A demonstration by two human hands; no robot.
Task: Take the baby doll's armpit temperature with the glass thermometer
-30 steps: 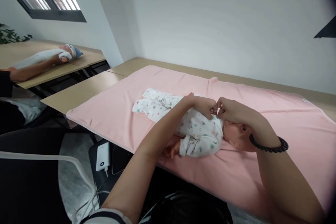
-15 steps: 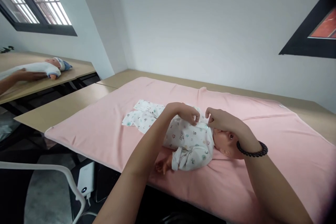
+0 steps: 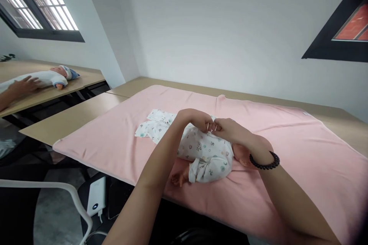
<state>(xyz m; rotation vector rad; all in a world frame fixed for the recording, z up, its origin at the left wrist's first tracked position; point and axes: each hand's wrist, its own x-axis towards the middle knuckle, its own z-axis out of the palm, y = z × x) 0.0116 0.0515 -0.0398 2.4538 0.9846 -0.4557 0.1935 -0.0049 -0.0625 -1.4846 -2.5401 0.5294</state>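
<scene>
A baby doll lies on its back on a pink blanket [image 3: 100, 134], its head to the right, partly hidden by my right forearm. It wears a white printed outfit [image 3: 198, 145]. Both my hands meet at the front of the outfit, over the upper chest. My left hand [image 3: 202, 121] has its fingers pinched on the outfit's front edge. Close beside it, nearly touching, my right hand [image 3: 227, 128] pinches the same edge. A dark beaded bracelet [image 3: 266, 165] circles my right wrist. The doll's bare hand [image 3: 179, 178] rests on the blanket.
On another table [image 3: 92, 76] at the left lies a second doll [image 3: 43, 78] in white, with another person's hand on it. A white power bank [image 3: 96, 196] and a white chair frame [image 3: 57, 185] are at the lower left. A wall stands behind the blanket.
My right hand has moved left along the outfit's front, away from the doll's neck, up to my left hand. My left hand has shifted slightly left. The other person's hand has moved left.
</scene>
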